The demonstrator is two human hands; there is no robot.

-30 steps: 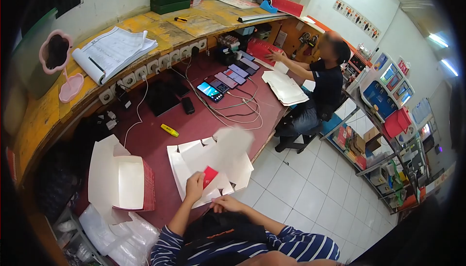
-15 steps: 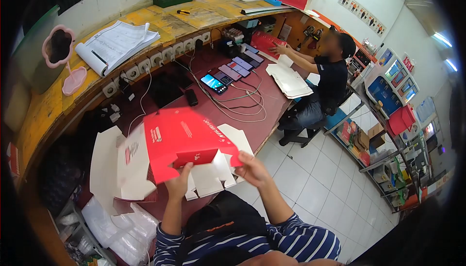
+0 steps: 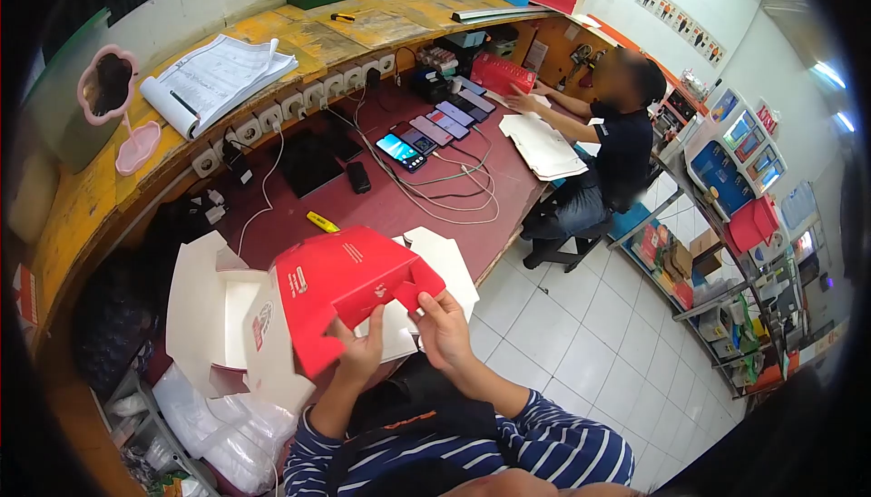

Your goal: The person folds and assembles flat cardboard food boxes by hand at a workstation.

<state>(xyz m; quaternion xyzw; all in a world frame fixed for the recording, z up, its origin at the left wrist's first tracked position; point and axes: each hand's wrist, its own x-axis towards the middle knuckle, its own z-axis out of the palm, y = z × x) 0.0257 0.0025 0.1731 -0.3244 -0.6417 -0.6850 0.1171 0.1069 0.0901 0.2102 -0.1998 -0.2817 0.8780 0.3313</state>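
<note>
A partly folded red cardboard box point(image 3: 340, 265) is held before me, printed in white, its near wall and flaps standing up. My left hand point(image 3: 361, 352) grips its near left corner, the thumb up against the wall. The fingers of my right hand point(image 3: 445, 332) pinch a red end flap at the near right. Beneath the red box lie pale unfolded box blanks point(image 3: 454, 261). To the left stands an open box with a white inside point(image 3: 240, 311). Just beyond the red box a yellow highlighter point(image 3: 322, 222) rests on the table.
Several phones point(image 3: 435, 127) with white cables point(image 3: 454, 216) lie farther along the maroon table point(image 3: 372, 211). A co-worker point(image 3: 626, 125) sits at the far end, hands at another red box point(image 3: 502, 75). Clear plastic wrap point(image 3: 227, 433) is at lower left; a notepad point(image 3: 218, 84) lies on the ledge.
The red box has come lower and closer to me, its near wall now more upright. My right hand moved left with the flap. The highlighter has come into view behind the box.
</note>
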